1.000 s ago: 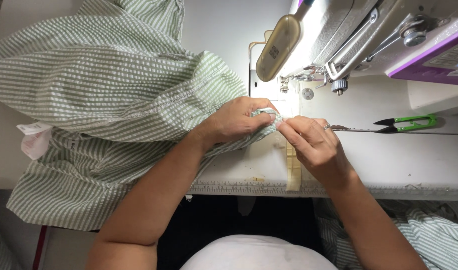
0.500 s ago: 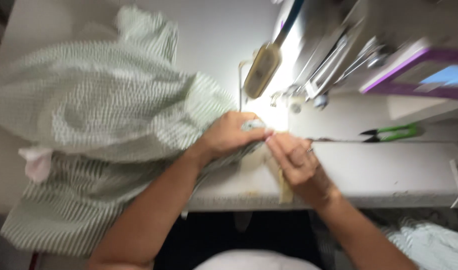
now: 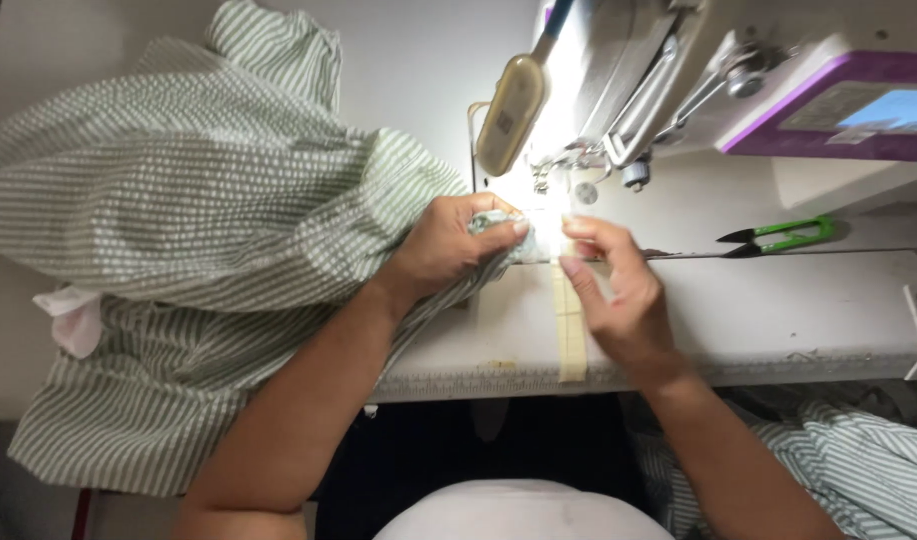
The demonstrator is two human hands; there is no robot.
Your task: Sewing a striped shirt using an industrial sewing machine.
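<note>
A large green-and-white striped garment (image 3: 209,210) lies bunched over the left of the white sewing table (image 3: 739,320). My left hand (image 3: 454,245) pinches a folded edge of this fabric just in front of the sewing machine's needle area (image 3: 554,185), which a bright lamp lights. My right hand (image 3: 614,290) hovers right beside it, fingers curled and apart, fingertips close to the fabric edge; whether they touch it is washed out by glare. A strip of cream tape (image 3: 571,320) runs along the table under the right hand.
The sewing machine (image 3: 679,80) with a purple-edged control panel (image 3: 849,110) fills the upper right. Green thread snips (image 3: 784,235) lie on the machine bed to the right. More striped fabric (image 3: 859,460) hangs below the table's front edge at lower right. A pale pink scrap (image 3: 74,320) sits at left.
My right hand has let go of the fabric edge and drawn slightly right, fingers apart. The camera has shifted, and my left hand still pinches the cloth near the needle.
</note>
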